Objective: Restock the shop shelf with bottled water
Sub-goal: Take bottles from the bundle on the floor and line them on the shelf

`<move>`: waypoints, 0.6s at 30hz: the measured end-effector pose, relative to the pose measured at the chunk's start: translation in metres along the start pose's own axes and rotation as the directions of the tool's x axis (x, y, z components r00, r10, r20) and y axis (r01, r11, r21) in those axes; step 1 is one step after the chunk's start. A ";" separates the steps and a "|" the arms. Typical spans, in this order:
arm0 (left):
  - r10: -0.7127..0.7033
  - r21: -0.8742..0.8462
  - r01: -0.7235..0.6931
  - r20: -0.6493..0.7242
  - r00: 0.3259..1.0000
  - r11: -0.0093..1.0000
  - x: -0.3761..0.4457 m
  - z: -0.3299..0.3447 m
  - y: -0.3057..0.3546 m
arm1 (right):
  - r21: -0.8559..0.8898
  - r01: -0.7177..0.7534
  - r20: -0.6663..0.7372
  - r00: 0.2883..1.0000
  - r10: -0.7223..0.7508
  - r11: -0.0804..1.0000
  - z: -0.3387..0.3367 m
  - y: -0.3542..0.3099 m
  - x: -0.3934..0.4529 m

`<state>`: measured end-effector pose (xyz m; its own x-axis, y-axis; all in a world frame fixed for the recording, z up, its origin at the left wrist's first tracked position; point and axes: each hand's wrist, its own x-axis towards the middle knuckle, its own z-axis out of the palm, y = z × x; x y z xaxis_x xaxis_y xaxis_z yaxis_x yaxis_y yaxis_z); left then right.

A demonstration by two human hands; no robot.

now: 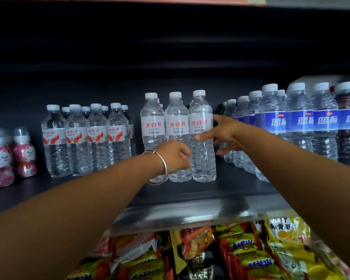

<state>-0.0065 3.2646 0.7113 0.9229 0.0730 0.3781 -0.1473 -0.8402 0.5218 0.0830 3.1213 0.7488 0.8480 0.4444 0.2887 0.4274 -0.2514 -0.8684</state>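
Right hand (220, 134) grip clamped around the white-label bottle (202, 136): thumb on the front, fingers wrapped behind. Left hand (176, 156) grip pinches the same bottle lower down, fingertips hidden. The bottle stands upright on the shelf (190, 190), long axis vertical, touching the neighbour bottle (177, 136) on the left-hand side. Rear rows are mostly occluded; the base contact is hard to judge.
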 end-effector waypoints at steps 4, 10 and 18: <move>0.003 0.027 -0.003 -0.003 1.000 1.000 0.001 0.001 0.000 | 0.021 0.017 -0.072 0.997 -0.016 1.000 0.006 0.002 0.003; 0.003 0.013 -0.003 0.006 1.000 1.000 0.001 0.003 -0.001 | -0.068 0.029 -0.178 0.983 -0.041 0.997 0.012 0.004 0.010; -0.002 0.039 0.001 0.015 1.000 0.999 -0.001 0.003 0.001 | -0.071 0.075 -0.255 0.963 -0.091 0.995 0.020 0.014 0.010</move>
<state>-0.0068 3.2625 0.7089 0.9283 0.0665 0.3658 -0.1321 -0.8607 0.4917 0.0915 3.1394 0.7319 0.8574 0.2315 0.4597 0.5110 -0.2774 -0.8136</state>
